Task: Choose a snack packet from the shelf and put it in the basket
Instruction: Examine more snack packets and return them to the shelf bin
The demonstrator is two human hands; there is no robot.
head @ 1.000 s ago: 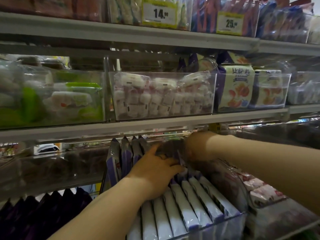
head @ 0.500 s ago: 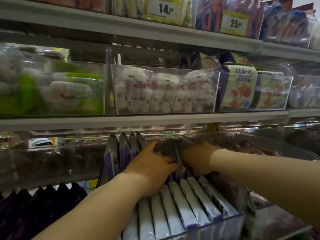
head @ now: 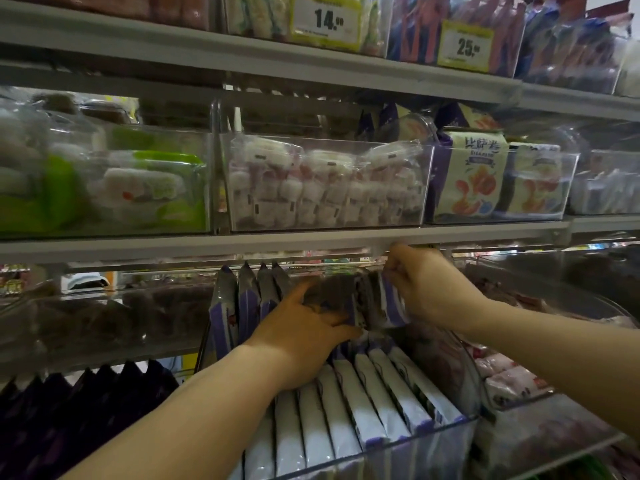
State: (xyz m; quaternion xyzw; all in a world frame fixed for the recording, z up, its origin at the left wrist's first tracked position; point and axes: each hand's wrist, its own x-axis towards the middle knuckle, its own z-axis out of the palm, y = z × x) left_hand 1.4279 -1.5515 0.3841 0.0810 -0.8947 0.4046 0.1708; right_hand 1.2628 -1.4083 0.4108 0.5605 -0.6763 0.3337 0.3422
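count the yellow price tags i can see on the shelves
2. One reading 14 sits on the top shelf, centre; one reading 25 is to its right on the same shelf. Others may be out of frame.

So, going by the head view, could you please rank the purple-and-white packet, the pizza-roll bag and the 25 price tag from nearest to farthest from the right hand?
1. Purple-and-white packet: pinched by the right hand.
2. Pizza-roll bag: one shelf up, slightly right.
3. 25 price tag: top shelf, directly above.

Single head-worn view, close to the shelf (head: 277, 242), facing forward, slightly downward over both forearms
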